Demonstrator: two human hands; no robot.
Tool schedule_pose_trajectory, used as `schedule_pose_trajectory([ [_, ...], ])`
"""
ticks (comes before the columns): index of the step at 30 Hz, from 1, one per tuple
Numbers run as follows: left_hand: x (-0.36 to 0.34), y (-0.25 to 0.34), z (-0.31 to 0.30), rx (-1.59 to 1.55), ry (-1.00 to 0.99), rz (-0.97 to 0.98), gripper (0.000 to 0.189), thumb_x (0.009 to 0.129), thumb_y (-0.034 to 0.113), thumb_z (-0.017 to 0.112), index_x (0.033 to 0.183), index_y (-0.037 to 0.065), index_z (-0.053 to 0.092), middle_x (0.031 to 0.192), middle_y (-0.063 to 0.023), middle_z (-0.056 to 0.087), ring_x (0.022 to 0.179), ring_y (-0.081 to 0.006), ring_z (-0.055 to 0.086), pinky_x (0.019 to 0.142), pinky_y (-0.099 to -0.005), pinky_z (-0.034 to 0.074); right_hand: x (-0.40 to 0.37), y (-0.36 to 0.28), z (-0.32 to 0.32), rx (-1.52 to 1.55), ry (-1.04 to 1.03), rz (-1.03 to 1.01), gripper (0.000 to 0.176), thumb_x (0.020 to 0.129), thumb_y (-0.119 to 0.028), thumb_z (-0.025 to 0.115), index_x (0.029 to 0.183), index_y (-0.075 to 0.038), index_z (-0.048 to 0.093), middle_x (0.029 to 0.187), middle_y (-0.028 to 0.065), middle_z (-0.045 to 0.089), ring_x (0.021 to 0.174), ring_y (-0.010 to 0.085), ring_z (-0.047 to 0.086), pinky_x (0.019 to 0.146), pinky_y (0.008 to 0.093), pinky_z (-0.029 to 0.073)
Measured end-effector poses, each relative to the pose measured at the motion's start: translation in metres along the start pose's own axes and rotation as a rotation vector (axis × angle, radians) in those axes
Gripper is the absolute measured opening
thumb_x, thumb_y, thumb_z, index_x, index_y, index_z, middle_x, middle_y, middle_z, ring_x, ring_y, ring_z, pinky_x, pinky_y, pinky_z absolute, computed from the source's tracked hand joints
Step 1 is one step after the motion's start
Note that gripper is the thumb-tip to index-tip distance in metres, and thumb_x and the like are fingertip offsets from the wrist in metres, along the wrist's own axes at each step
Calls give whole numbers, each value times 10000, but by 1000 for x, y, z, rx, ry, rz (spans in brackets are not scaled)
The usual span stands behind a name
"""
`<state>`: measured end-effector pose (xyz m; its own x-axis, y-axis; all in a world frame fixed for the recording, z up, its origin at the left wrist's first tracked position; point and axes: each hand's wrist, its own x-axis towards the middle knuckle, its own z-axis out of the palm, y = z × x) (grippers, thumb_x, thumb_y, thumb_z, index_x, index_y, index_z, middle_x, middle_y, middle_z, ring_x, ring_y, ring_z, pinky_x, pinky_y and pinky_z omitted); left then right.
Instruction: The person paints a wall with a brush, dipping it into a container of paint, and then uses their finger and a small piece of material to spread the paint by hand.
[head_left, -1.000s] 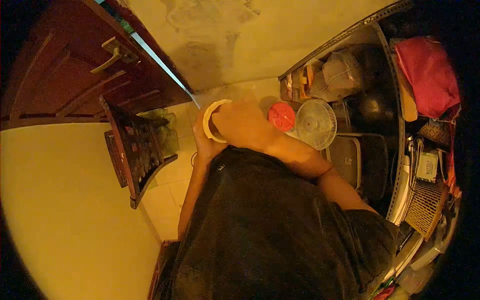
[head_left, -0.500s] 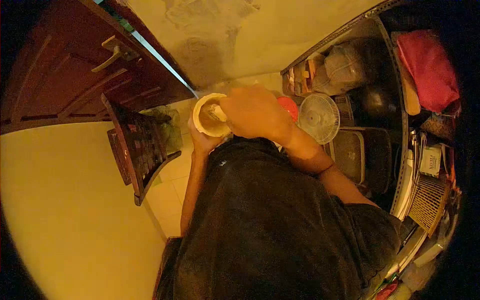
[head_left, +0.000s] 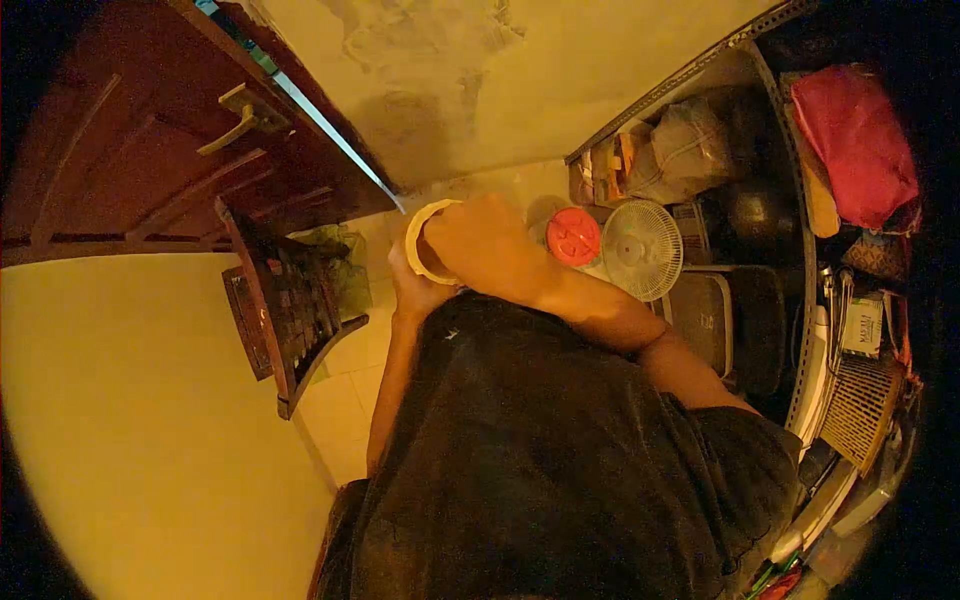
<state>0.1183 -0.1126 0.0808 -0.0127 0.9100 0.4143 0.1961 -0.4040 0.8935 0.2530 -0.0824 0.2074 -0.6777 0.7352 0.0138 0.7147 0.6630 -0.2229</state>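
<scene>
A round, pale yellow container (head_left: pixel 418 232) with an uneven rim is held up in front of my dark shirt. My left hand (head_left: pixel 412 285) is wrapped round its left and lower side. Over the container's right side lies my right hand (head_left: pixel 482 240), its fingers reaching down into the opening. Those fingertips are hidden inside, and whatever they hold cannot be made out. Beyond my right hand, a round red lid-like object (head_left: pixel 573 237) is on the floor beside a fan (head_left: pixel 642 250).
On the left are a brown door (head_left: pixel 150 150) with a handle and a dark wooden chair (head_left: pixel 290 320). A metal shelf (head_left: pixel 790 200) on the right holds bags, a pink cloth (head_left: pixel 855 145) and a yellow basket (head_left: pixel 858 408). Pale floor tiles (head_left: pixel 350 400) show below.
My right hand has moved left and down, its fingers now inside the container. The container has shifted slightly right. More of the red object shows.
</scene>
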Motion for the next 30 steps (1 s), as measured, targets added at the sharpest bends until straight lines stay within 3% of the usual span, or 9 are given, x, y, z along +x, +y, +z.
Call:
schedule_pose_trajectory([
  [3, 3, -7, -7, -7, 8, -9, 733, 587, 244, 875, 1194, -10, 552, 1139, -151, 628, 1047, -267, 620, 909, -379, 484, -7, 5, 6, 19, 222, -38, 139, 760, -150, 610, 821, -46, 678, 719, 154, 662, 670, 322, 672, 585, 448, 507],
  [11, 12, -1, -7, 80, 64, 105, 703, 603, 278, 857, 1177, -4, 567, 1112, -148, 629, 1013, -274, 624, 893, -383, 491, -7, 14, -14, 141, -101, 126, 202, 780, -220, 618, 841, -31, 654, 748, 184, 644, 693, 396, 629, 622, 504, 487],
  [15, 7, -12, -10, 190, 39, 28, 752, 572, 212, 878, 1210, 7, 537, 1151, -121, 606, 1054, -247, 594, 929, -375, 478, -7, 40, 11, 206, -14, 51, 244, 766, -261, 631, 882, -48, 660, 762, 180, 643, 693, 428, 613, 617, 499, 487],
  [17, 5, -14, -6, 123, 42, 59, 820, 561, 203, 897, 1251, 5, 500, 1187, -126, 581, 1090, -255, 574, 929, -387, 481, -6, 47, 10, 369, -18, -10, 273, 711, -243, 644, 739, 27, 664, 759, 267, 645, 728, 448, 634, 664, 530, 507],
  [21, 2, -17, 8, 14, 59, -11, 926, 543, 179, 929, 1305, 1, 433, 1224, -140, 549, 1125, -258, 550, 920, -408, 496, -9, 64, 2, 500, -200, 127, 331, 716, -290, 675, 707, 41, 657, 781, 277, 642, 761, 427, 640, 664, 504, 508],
  [24, -4, -14, 18, -137, 160, -74, 885, 570, 146, 920, 1296, 3, 435, 1214, -138, 554, 1108, -254, 561, 933, -400, 494, -16, 68, -9, 520, -109, 28, 279, 787, -289, 670, 780, -11, 668, 729, 222, 643, 707, 391, 634, 614, 467, 492],
  [28, 0, -15, 11, -7, -54, -180, 798, 610, 125, 899, 1264, 11, 457, 1204, -121, 565, 1073, -237, 580, 931, -387, 500, -24, 70, -2, 506, -142, 97, 274, 800, -286, 667, 796, -12, 673, 708, 223, 641, 698, 401, 632, 631, 474, 496],
  [29, 2, -18, 16, 2, 54, -137, 715, 581, 244, 918, 1153, -19, 580, 1046, -137, 670, 932, -217, 660, 826, -354, 535, -31, 72, 4, 463, -48, 63, 270, 807, -294, 663, 823, -25, 682, 715, 208, 648, 711, 395, 636, 639, 474, 497],
  [30, 9, -11, 15, 2, 57, -125, 715, 581, 244, 918, 1153, -19, 580, 1046, -137, 670, 932, -217, 660, 826, -354, 535, -34, 73, 7, 419, 46, 28, 267, 814, -301, 660, 849, -38, 691, 722, 193, 655, 724, 390, 639, 648, 474, 499],
])
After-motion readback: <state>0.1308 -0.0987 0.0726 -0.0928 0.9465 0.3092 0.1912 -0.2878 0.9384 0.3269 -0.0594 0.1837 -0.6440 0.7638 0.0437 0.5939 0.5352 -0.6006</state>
